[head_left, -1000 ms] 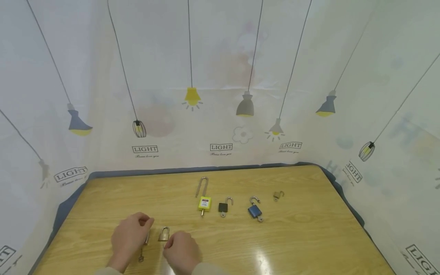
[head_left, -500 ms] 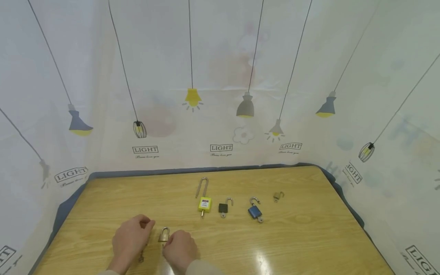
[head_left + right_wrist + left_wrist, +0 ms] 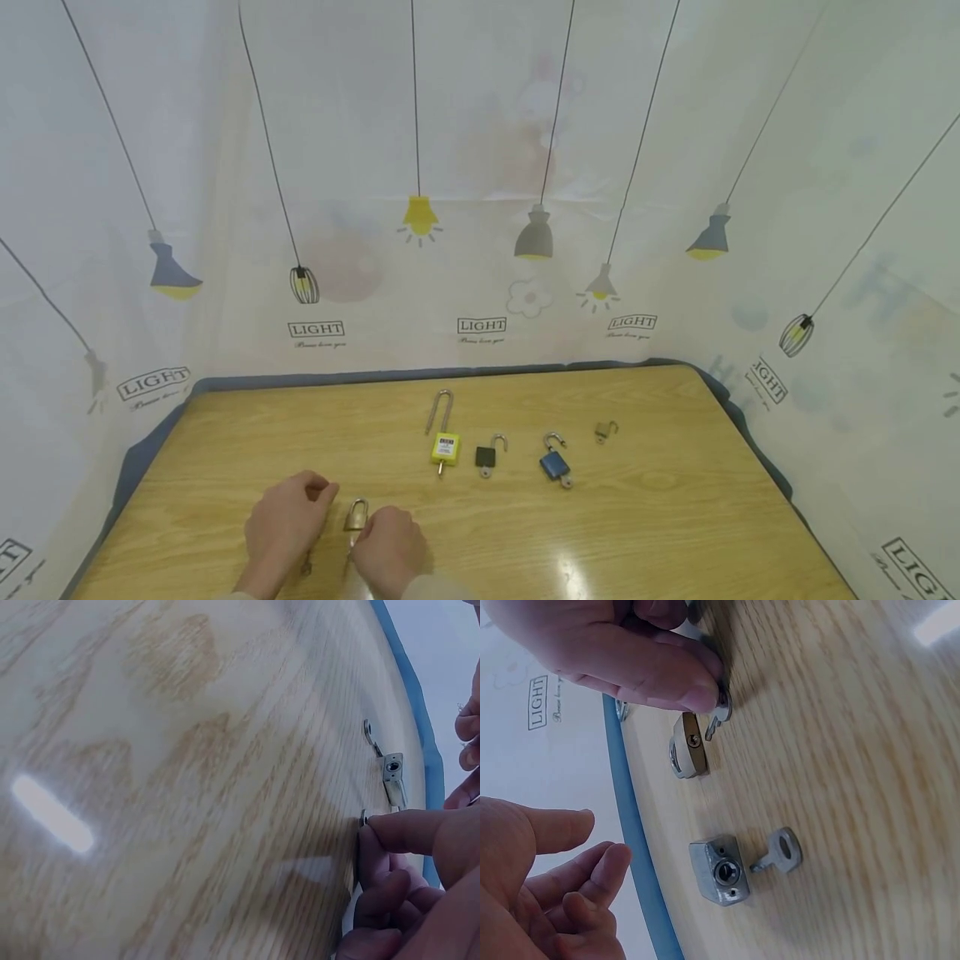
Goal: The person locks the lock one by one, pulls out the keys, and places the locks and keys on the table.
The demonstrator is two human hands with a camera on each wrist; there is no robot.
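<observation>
My right hand [image 3: 388, 550] pinches a small metal key [image 3: 721, 711] between thumb and finger. The key's blade is close beside the keyhole end of a brass padlock [image 3: 691, 746], which lies on the wooden table with its shackle pointing away; a small gap shows between them. My left hand [image 3: 562, 892] hovers over the table with loosely bent fingers and nothing in them. Near it lies a silver padlock [image 3: 720, 870], keyhole toward me, with a second key [image 3: 786, 851] on the table just in front. In the head view the left hand mostly hides this silver padlock.
Farther back on the table [image 3: 637, 533] lie a yellow padlock [image 3: 446, 448] with a long shackle, a black padlock [image 3: 486, 457], a blue padlock [image 3: 555, 465] and a small brass padlock [image 3: 602, 431], each with a key. Printed sheeting [image 3: 480, 275] surrounds the table's back and sides.
My right hand has shifted slightly left, bringing the key below the brass padlock. My left hand has moved a little over the silver padlock, covering more of it. The view tilts slightly.
</observation>
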